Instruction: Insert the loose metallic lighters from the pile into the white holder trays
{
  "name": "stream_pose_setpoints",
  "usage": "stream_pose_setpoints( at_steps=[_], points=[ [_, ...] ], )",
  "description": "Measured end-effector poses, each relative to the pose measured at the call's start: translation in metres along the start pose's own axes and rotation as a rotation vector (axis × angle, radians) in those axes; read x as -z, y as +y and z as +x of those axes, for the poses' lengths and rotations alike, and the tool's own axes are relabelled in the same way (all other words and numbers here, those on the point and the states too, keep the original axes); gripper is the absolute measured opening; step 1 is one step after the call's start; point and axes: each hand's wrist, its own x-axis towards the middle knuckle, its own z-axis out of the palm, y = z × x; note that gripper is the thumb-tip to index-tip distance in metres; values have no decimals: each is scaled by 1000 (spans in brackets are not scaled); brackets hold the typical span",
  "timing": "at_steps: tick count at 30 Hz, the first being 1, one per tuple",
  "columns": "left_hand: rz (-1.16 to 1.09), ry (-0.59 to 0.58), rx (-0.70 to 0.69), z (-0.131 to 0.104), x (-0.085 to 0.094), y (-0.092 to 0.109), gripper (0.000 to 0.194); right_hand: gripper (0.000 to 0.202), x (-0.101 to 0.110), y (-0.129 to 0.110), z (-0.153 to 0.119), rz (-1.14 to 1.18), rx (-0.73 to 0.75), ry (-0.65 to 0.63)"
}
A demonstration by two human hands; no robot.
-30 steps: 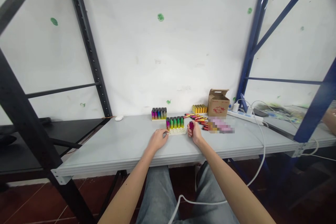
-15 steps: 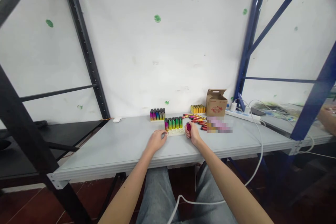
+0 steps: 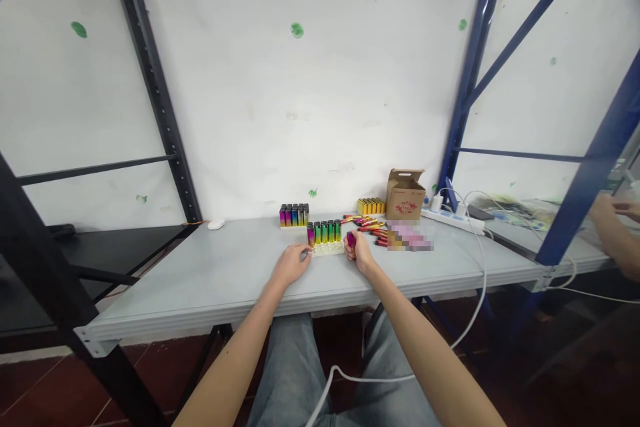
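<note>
A pale holder (image 3: 330, 249) stands near the table's middle, with several shiny purple, yellow and green cylinders (image 3: 325, 232) upright in its back part and bare slots at the front. At the holder's left front corner is my left hand (image 3: 293, 263), its fingers curled and pressed together; what they grip, if anything, is too small to make out. Just right of the holder, my right hand (image 3: 359, 253) is closed around a purple cylinder (image 3: 351, 241), held roughly upright. Loose red, yellow and purple cylinders (image 3: 369, 221) lie beyond my right hand.
Behind are a block of dark-topped cylinders (image 3: 295, 215), a block of yellow ones (image 3: 371, 206) and an open cardboard box (image 3: 405, 197). A power strip (image 3: 453, 221) with white cables is at the right. Another person's hand (image 3: 617, 210) shows at the far right.
The whole view has shifted slightly, so things sit a little further left. Both hands stay beside the holder, and the purple cylinder is still in my right hand.
</note>
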Motion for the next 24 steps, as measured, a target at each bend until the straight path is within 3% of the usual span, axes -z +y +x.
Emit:
stream_pose_setpoints(
  at_steps=[16, 24],
  points=[
    [-1, -16, 13, 1, 0, 1, 27, 35, 2, -1, -3, 7, -32, 17],
    [-1, -21, -11, 0, -1, -2, 29, 23, 1, 6, 3, 36, 109, 128]
  ],
)
